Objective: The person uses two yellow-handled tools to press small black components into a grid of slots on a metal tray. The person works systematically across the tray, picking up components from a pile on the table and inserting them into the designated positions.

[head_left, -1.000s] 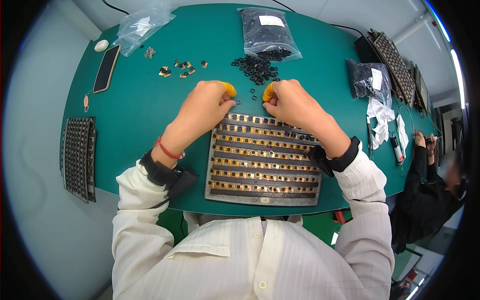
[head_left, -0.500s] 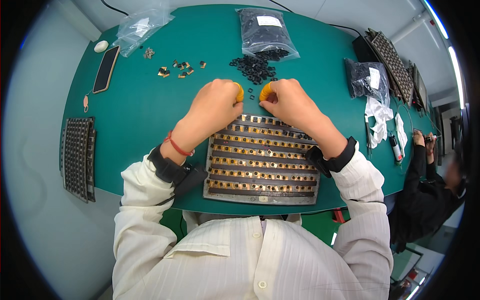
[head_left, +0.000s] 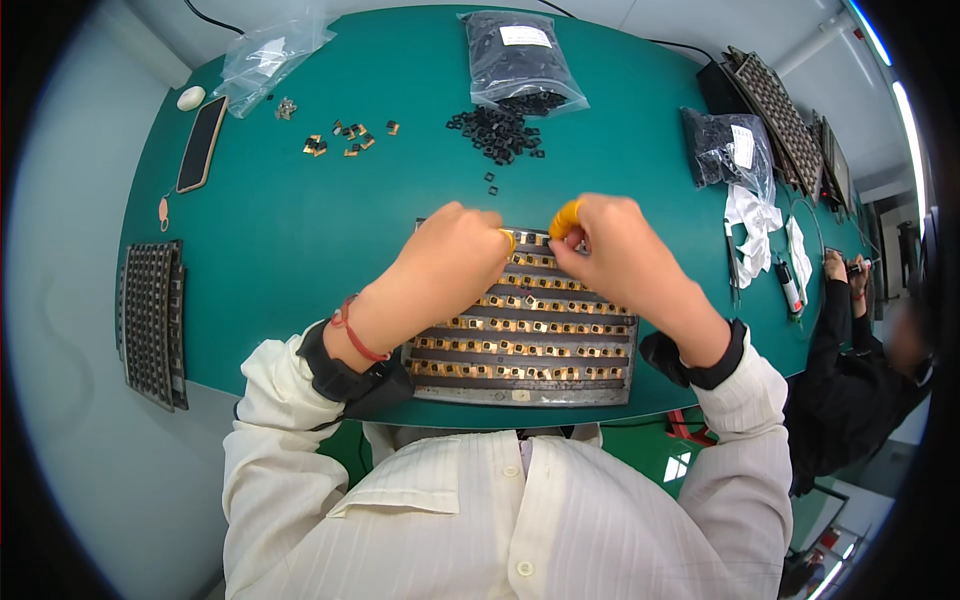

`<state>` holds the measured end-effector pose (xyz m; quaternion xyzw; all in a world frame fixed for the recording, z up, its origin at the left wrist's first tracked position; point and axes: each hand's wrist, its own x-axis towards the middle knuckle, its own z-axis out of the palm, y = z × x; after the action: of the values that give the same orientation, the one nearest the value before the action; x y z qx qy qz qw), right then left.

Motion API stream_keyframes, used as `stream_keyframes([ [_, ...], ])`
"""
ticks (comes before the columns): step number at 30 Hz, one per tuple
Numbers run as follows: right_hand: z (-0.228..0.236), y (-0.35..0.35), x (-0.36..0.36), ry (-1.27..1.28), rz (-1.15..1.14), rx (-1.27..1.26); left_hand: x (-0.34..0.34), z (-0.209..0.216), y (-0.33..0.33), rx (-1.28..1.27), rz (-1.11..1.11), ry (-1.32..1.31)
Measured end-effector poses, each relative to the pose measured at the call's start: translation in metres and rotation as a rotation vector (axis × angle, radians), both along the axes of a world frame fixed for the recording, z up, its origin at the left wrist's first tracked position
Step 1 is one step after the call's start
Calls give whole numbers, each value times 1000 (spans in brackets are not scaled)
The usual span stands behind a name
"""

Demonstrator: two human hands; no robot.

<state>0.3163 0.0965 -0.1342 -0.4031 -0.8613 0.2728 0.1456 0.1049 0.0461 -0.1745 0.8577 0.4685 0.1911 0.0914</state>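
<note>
A metal tray (head_left: 519, 396) lies at the near edge of the table, with rows of small gold-and-black parts (head_left: 530, 372) fixed across it. My left hand (head_left: 455, 255) hovers over the tray's far left, its fingers drawn together and mostly hidden by its back. Over the far edge, right of the middle, my right hand (head_left: 612, 245) pinches thumb against forefinger. Both forefingers wear yellow finger covers. Whatever either pinch holds is too small or too hidden to make out. Beyond the hands is a pile of small black square frames (head_left: 497, 133), and two loose frames (head_left: 490, 184) lie nearer.
An open bag of black frames (head_left: 515, 60) stands behind the pile. Gold-and-black pieces (head_left: 352, 138), a phone (head_left: 203, 145) and stacked trays (head_left: 152, 325) are at left. At right are another bag (head_left: 728, 150), white tissue (head_left: 752, 225), a marker-like tube (head_left: 789, 288) and a co-worker (head_left: 850, 390).
Both hands have drawn back from beside the black pile to the tray's far rows. My right hand has also shifted right, and the gap between the hands has widened a little.
</note>
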Motion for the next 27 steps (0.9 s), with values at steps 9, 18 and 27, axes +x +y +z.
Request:
stream_keyframes([
  [9, -30, -13, 6, -28, 23, 26, 11, 18, -23, -248, 137, 113],
  [18, -23, -38, 1, -211, 91, 81, 0, 29, -6, -385, 64, -2],
  [27, 0, -21, -9, -274, 104, -128, -12, 6, 44, -262, 458, -222],
])
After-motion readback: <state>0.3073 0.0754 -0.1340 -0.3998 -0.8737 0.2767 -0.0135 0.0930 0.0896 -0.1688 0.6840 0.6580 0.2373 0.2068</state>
